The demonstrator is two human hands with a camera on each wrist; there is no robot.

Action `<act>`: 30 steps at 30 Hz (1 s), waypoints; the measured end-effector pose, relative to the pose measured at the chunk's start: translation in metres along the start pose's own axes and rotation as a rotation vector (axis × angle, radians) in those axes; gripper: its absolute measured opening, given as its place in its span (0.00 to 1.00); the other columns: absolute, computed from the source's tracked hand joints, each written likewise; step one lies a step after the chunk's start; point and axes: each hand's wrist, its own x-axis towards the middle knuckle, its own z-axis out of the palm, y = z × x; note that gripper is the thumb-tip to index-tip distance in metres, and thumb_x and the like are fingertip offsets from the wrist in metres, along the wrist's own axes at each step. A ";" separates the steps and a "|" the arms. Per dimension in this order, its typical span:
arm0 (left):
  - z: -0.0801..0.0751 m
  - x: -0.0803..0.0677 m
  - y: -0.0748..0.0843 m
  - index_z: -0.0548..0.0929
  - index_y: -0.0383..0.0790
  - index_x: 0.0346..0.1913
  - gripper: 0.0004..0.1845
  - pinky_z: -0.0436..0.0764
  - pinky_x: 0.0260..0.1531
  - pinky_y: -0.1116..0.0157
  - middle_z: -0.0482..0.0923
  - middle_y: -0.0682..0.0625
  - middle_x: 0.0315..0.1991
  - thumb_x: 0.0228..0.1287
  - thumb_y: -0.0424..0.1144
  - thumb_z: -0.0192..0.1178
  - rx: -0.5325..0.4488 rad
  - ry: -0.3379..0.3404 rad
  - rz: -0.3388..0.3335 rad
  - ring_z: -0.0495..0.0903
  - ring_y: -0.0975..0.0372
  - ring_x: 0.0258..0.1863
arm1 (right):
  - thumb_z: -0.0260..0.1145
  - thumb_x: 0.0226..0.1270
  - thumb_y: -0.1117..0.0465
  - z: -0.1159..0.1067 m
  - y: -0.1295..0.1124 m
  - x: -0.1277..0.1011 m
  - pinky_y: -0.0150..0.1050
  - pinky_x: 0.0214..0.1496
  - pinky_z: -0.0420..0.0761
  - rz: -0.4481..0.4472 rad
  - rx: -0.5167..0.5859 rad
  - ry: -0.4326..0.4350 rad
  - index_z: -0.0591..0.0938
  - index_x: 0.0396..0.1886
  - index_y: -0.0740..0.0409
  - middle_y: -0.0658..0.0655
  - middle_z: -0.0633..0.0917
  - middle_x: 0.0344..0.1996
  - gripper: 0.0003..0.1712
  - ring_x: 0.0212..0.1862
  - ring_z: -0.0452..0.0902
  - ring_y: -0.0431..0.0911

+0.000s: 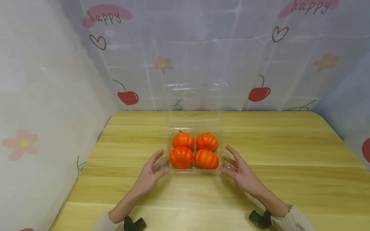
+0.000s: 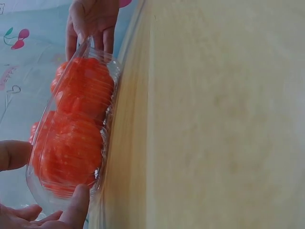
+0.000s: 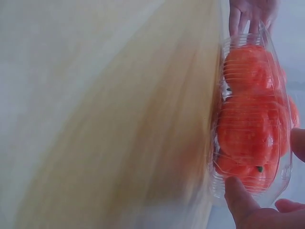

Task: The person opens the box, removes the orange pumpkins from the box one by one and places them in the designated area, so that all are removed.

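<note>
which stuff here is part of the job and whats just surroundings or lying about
Job:
- clear container, lid raised
- four orange pumpkins inside
- left hand, right hand, either side

Surroundings:
- wooden table
- cherry-patterned cloth behind

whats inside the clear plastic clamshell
Four small orange pumpkins, in two rows of two, sit in the clear plastic clamshell, its lid raised. The base directly beneath them is hidden.

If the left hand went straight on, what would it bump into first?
Likely the left wall of the clear container, with orange pumpkins behind it; the left hand may be touching it now.
</note>
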 end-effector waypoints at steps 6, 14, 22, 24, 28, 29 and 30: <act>0.000 -0.001 0.000 0.55 0.34 0.76 0.38 0.72 0.61 0.49 0.52 0.38 0.76 0.67 0.29 0.61 -0.007 -0.012 -0.006 0.65 0.42 0.68 | 0.64 0.67 0.72 -0.001 -0.001 0.000 0.58 0.68 0.61 -0.012 -0.012 -0.014 0.51 0.78 0.62 0.64 0.50 0.77 0.45 0.72 0.56 0.66; -0.001 -0.002 0.002 0.53 0.39 0.77 0.41 0.75 0.59 0.49 0.57 0.33 0.73 0.65 0.29 0.63 0.018 -0.011 -0.006 0.68 0.41 0.65 | 0.64 0.66 0.72 -0.007 -0.004 0.001 0.61 0.66 0.64 -0.008 -0.039 -0.039 0.51 0.77 0.65 0.68 0.53 0.75 0.45 0.70 0.58 0.68; -0.007 0.015 0.004 0.53 0.43 0.78 0.48 0.77 0.56 0.53 0.39 0.48 0.79 0.59 0.29 0.69 0.048 -0.108 0.124 0.59 0.40 0.70 | 0.67 0.69 0.61 -0.023 -0.028 0.016 0.62 0.70 0.58 -0.019 -0.192 0.020 0.59 0.73 0.67 0.68 0.59 0.73 0.40 0.72 0.53 0.67; -0.009 0.018 0.003 0.54 0.41 0.77 0.48 0.76 0.57 0.52 0.40 0.48 0.79 0.58 0.31 0.70 0.059 -0.132 0.132 0.59 0.40 0.70 | 0.67 0.69 0.59 -0.026 -0.036 0.023 0.62 0.71 0.56 -0.018 -0.215 0.023 0.59 0.74 0.65 0.66 0.59 0.73 0.40 0.73 0.52 0.65; -0.011 0.023 0.001 0.53 0.41 0.78 0.50 0.78 0.55 0.55 0.41 0.49 0.79 0.57 0.33 0.73 0.078 -0.158 0.111 0.61 0.41 0.70 | 0.67 0.69 0.57 -0.027 -0.052 0.041 0.60 0.72 0.57 -0.029 -0.227 0.008 0.59 0.75 0.62 0.63 0.60 0.74 0.40 0.73 0.55 0.62; -0.012 0.023 0.001 0.53 0.41 0.78 0.51 0.78 0.55 0.56 0.41 0.50 0.79 0.56 0.34 0.73 0.079 -0.162 0.107 0.62 0.41 0.69 | 0.67 0.69 0.57 -0.026 -0.056 0.046 0.60 0.71 0.58 -0.034 -0.226 0.001 0.59 0.75 0.62 0.62 0.60 0.74 0.41 0.72 0.55 0.62; -0.012 0.024 0.000 0.53 0.41 0.78 0.51 0.79 0.54 0.57 0.41 0.50 0.79 0.56 0.34 0.73 0.081 -0.164 0.100 0.62 0.42 0.69 | 0.67 0.69 0.56 -0.025 -0.058 0.051 0.60 0.71 0.60 -0.033 -0.228 -0.004 0.59 0.75 0.61 0.62 0.60 0.74 0.41 0.72 0.57 0.62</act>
